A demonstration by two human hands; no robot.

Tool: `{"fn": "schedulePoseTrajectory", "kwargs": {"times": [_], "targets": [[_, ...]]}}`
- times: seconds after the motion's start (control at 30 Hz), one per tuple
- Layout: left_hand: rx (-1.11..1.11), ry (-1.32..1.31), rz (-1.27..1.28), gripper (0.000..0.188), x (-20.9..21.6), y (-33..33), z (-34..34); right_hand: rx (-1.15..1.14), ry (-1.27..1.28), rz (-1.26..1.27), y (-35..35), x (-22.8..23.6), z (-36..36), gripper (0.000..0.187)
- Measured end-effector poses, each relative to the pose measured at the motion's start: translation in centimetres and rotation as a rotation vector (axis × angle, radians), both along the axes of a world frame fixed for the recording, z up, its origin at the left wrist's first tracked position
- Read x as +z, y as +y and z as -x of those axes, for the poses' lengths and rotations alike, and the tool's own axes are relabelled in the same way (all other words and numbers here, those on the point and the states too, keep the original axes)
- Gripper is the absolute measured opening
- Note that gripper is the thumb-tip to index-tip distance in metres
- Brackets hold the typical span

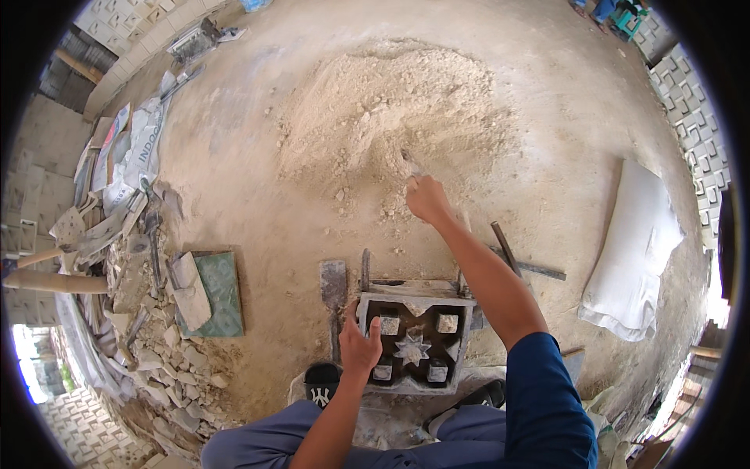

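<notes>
A square metal block mould (418, 301) stands in front of me, with a star-shaped core (412, 349) in its middle and several small square cores around it. My left hand (359, 346) holds the mould's left wall, fingers outside and thumb toward the inside. Stretched forward, my right hand (428, 198) is closed round a small trowel (415, 166); its front part reaches into the near edge of a pile of pale, crumbly sand mix (406, 102). The trowel's handle is mostly hidden in my fist. Dark gaps show between the cores.
A flat metal paddle (333, 285) lies left of the mould, and loose metal bars (539, 270) lie to its right. Further left are a green board (219, 293), broken rubble (176, 363) and a shovel (148, 211). A white sack (633, 254) lies at the right.
</notes>
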State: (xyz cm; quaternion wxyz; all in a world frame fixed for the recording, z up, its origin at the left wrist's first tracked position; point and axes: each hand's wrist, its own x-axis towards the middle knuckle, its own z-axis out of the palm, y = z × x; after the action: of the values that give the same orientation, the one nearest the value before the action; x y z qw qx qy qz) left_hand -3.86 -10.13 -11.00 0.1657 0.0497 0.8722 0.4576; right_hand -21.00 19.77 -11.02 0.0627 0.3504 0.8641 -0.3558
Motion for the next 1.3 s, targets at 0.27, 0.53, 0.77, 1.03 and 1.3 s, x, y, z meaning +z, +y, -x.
{"fn": "schedulePoseTrajectory", "kwargs": {"times": [0.27,0.53,0.77,1.03,1.3], "targets": [[0.002,-0.06,0.106,0.065,0.8,1.2,0.4,0.026,0.194,0.153,2.0,0.4,0.6,0.034],[0.031,-0.021,0.096,0.072,-0.7,0.1,0.0,0.06,0.212,0.206,-0.8,11.9,-11.0,0.046],[0.098,-0.153,-0.102,0.085,-3.4,0.0,-0.1,0.294,0.214,-0.046,-5.1,17.0,-24.0,0.041],[0.246,-0.247,-0.898,0.087,-4.7,-1.1,0.2,0.464,0.326,-0.224,-10.7,15.5,-32.8,0.044],[0.132,-0.286,-0.969,0.084,-2.6,-1.6,-1.1,0.494,0.073,-0.472,-16.1,16.5,-34.9,0.043]]}}
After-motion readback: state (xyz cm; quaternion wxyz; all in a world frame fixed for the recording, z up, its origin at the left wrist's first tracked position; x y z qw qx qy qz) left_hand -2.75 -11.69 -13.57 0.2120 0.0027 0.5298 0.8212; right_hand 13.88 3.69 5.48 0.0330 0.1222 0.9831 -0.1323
